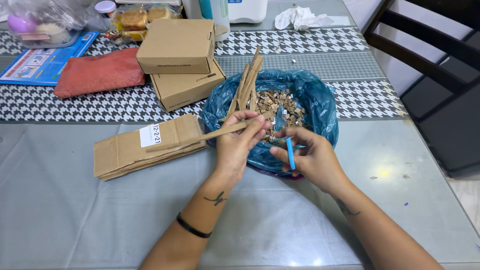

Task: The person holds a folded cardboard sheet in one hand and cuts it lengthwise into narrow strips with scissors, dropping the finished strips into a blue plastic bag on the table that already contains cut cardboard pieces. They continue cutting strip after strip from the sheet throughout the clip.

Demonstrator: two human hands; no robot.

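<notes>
**Cardboard strip held over a bag of cut pieces**

Two stacked cardboard boxes (180, 62) stand behind a flattened cardboard sheet (145, 146) on the table (75, 215). A blue plastic bag (320, 107) holds small cardboard bits (280, 102) and upright strips. The left hand (240, 142) reaches forward, fingers pinching a long cardboard strip (200, 137) level across the bag's near edge. The right hand (310, 157), just beside it, closes around blue-handled scissors (290, 154).
</notes>
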